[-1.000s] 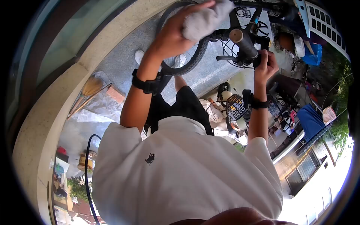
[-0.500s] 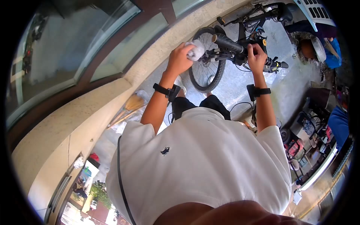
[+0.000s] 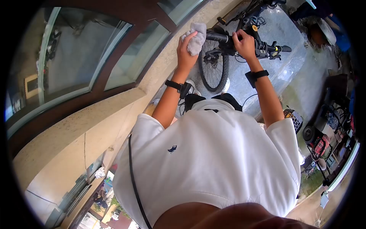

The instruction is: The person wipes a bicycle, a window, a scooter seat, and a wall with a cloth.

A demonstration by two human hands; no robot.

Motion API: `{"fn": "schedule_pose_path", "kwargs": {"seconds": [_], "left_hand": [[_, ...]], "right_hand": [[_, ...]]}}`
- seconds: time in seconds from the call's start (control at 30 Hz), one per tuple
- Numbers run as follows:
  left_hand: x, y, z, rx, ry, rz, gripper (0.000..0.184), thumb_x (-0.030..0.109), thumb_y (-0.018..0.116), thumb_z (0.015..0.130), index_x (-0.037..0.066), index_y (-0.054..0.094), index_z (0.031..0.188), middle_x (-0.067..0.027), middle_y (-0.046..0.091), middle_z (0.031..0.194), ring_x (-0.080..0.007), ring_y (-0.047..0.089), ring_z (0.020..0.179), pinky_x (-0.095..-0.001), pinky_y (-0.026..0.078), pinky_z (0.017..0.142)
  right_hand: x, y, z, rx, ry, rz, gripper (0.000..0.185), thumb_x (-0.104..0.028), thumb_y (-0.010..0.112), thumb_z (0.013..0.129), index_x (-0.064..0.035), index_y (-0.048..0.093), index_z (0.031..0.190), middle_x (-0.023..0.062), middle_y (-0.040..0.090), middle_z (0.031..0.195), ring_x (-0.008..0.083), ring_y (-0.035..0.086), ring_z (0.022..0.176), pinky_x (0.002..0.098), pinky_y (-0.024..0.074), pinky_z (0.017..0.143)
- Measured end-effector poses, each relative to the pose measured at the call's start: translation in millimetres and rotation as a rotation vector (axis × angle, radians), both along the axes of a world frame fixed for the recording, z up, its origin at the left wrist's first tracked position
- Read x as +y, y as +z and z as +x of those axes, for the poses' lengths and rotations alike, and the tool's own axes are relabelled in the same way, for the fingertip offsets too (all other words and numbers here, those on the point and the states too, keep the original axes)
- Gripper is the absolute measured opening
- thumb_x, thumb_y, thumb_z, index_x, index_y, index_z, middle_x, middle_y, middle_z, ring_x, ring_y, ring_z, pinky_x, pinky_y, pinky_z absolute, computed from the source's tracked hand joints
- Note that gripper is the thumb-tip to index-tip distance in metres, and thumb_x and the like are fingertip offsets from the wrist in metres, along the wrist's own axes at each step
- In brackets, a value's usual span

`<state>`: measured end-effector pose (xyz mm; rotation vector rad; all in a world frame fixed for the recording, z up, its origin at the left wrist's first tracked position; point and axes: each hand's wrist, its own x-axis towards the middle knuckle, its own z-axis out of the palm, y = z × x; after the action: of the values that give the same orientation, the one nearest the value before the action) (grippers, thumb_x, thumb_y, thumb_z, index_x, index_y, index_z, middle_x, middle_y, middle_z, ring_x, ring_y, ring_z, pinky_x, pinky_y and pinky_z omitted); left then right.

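Observation:
My left hand (image 3: 187,46) is closed around a crumpled pale grey cloth (image 3: 198,37), which is at the outer end of a black handlebar grip (image 3: 218,36). The grip belongs to a bicycle whose front wheel (image 3: 225,72) points toward me. My right hand (image 3: 245,45) is closed with curled fingers at the handlebar, by the inner end of that grip; its fingertips are partly hidden. Farther right, the other handlebar grip (image 3: 284,49) sticks out, with a brake lever near it. Black straps with small boxes are on both wrists.
A beige ledge (image 3: 114,103) and brown-framed windows (image 3: 133,53) run close along my left. The bicycle stands on a grey concrete floor (image 3: 278,30). At right are a round metal basin (image 3: 325,32), a red-patterned bag (image 3: 322,145) and other clutter.
The cloth and my left hand have moved up in view, from beside the wheel to the grip's end. My right hand has shifted up and left. The handlebar appears turned, and the view has shifted.

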<state>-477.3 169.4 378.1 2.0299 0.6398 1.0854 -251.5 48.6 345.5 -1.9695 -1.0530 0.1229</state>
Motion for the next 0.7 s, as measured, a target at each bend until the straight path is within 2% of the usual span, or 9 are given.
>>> {"fn": "schedule_pose_path", "kwargs": {"seconds": [0.17, 0.23, 0.3, 0.33, 0.43, 0.47, 0.53, 0.63, 0.7], "left_hand": [[-4.5, 1.2, 3.8, 0.046, 0.083, -0.010, 0.047, -0.004, 0.068, 0.071, 0.007, 0.062, 0.116, -0.0171, 0.064, 0.108, -0.0371, 0.063, 0.104, -0.0393, 0.049, 0.090], [-12.9, 2.2, 9.5, 0.010, 0.105, -0.032, 0.044, -0.003, 0.068, 0.072, 0.006, 0.062, 0.115, -0.0174, 0.065, 0.107, -0.0370, 0.063, 0.104, -0.0398, 0.050, 0.089], [-23.1, 1.0, 10.6, -0.029, 0.203, -0.236, 0.039, 0.000, 0.064, 0.072, 0.002, 0.062, 0.110, -0.0179, 0.066, 0.106, -0.0352, 0.064, 0.104, -0.0389, 0.048, 0.091], [-24.5, 0.7, 8.5, -0.023, 0.195, -0.239, 0.039, 0.000, 0.064, 0.072, 0.002, 0.062, 0.110, -0.0179, 0.066, 0.106, -0.0352, 0.064, 0.104, -0.0389, 0.048, 0.091], [-14.7, 2.6, -12.0, 0.164, 0.147, -0.148, 0.040, 0.007, 0.070, 0.070, 0.000, 0.063, 0.108, -0.0197, 0.069, 0.102, -0.0372, 0.066, 0.100, -0.0398, 0.051, 0.088], [-5.6, 4.3, -19.8, 0.171, 0.149, -0.150, 0.040, 0.007, 0.070, 0.070, 0.000, 0.063, 0.108, -0.0197, 0.069, 0.102, -0.0372, 0.066, 0.100, -0.0398, 0.051, 0.088], [14.5, 6.3, -36.2, 0.550, 0.150, -0.103, 0.042, 0.009, 0.074, 0.067, 0.000, 0.066, 0.107, -0.0214, 0.069, 0.100, -0.0392, 0.067, 0.098, -0.0401, 0.052, 0.085], [25.1, -16.3, -59.7, 0.754, -0.032, -0.313, 0.042, 0.009, 0.075, 0.065, 0.001, 0.069, 0.106, -0.0192, 0.071, 0.100, -0.0350, 0.068, 0.097, -0.0388, 0.052, 0.085], [11.1, -31.0, -67.0, 0.648, -0.180, -0.480, 0.044, 0.010, 0.071, 0.070, 0.002, 0.067, 0.113, -0.0154, 0.072, 0.105, -0.0283, 0.069, 0.099, -0.0383, 0.053, 0.088]], "right_hand": [[1.3, 0.7, -0.4, -0.040, 0.007, 0.049, 0.024, -0.027, 0.066, 0.087, -0.0050, 0.063, 0.076, 0.0154, 0.060, 0.058, 0.0364, 0.061, 0.055, 0.0429, 0.0466, 0.050], [-3.3, 3.3, -2.3, 0.036, -0.018, -0.067, 0.022, -0.026, 0.065, 0.087, -0.0054, 0.065, 0.080, 0.0140, 0.064, 0.068, 0.0346, 0.063, 0.065, 0.0420, 0.0484, 0.058], [-6.5, 4.6, -5.5, -0.375, -0.028, 0.100, 0.016, -0.022, 0.065, 0.088, -0.0060, 0.066, 0.088, 0.0125, 0.065, 0.084, 0.0324, 0.062, 0.080, 0.0413, 0.0480, 0.068], [-12.5, 14.5, -13.7, -0.310, 0.018, 0.200, 0.012, -0.016, 0.063, 0.089, -0.0063, 0.065, 0.095, 0.0114, 0.063, 0.096, 0.0315, 0.058, 0.090, 0.0415, 0.0463, 0.075], [-50.3, 32.0, -47.0, -0.241, -0.003, 0.228, 0.011, -0.010, 0.065, 0.089, -0.0040, 0.063, 0.097, 0.0138, 0.064, 0.096, 0.0320, 0.060, 0.087, 0.0390, 0.0479, 0.075], [-67.0, 34.0, -60.4, 0.019, 0.062, 0.184, 0.011, -0.011, 0.061, 0.091, -0.0042, 0.062, 0.099, 0.0153, 0.065, 0.093, 0.0344, 0.062, 0.083, 0.0426, 0.0485, 0.075], [-99.2, 43.2, -76.3, 0.257, 0.294, -0.229, 0.018, -0.017, 0.059, 0.094, -0.0055, 0.060, 0.108, 0.0178, 0.067, 0.090, 0.0387, 0.065, 0.082, 0.0421, 0.0505, 0.076], [-135.9, 14.6, -97.7, 0.018, 0.598, -0.519, 0.039, -0.026, 0.058, 0.096, -0.0104, 0.050, 0.131, 0.0206, 0.067, 0.084, 0.0445, 0.064, 0.080, 0.0399, 0.0521, 0.077], [-142.9, 13.3, -111.1, 0.221, 0.749, -0.672, 0.073, -0.041, 0.061, 0.093, -0.0106, 0.026, 0.150, 0.0304, 0.064, 0.108, 0.0464, 0.064, 0.095, 0.0469, 0.0524, 0.085]]}}
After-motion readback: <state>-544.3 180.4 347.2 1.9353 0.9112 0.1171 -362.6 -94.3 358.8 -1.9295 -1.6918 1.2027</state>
